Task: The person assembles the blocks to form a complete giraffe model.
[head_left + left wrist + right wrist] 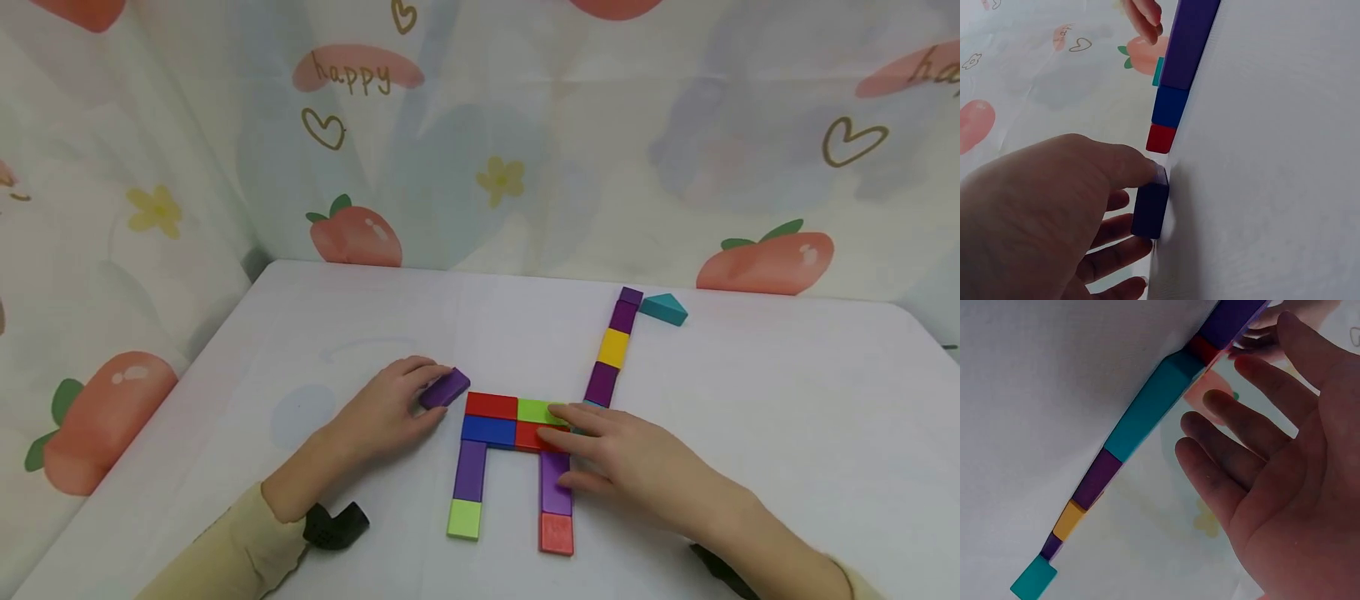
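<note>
My left hand [378,408] pinches a purple rectangular block [446,388] between thumb and fingers, at the upper left corner of a flat block figure. In the figure's body, a red block [491,405] and a lime green block [536,411] lie above a blue block [489,430] and another red one. Two legs of purple blocks [470,471] end in a light green block [464,519] and a red block [557,533]. My right hand [637,450] spreads its fingers over the body's right end, partly hiding a teal block [1147,412]; the right wrist view shows nothing gripped.
From the body a slanting row of purple and yellow blocks [613,348] runs toward the table's far edge. Beside its top lies a teal triangular block [664,309]. A patterned curtain [570,167] hangs behind the white table [787,417]. Dark wrist devices [336,527] show near both sleeves.
</note>
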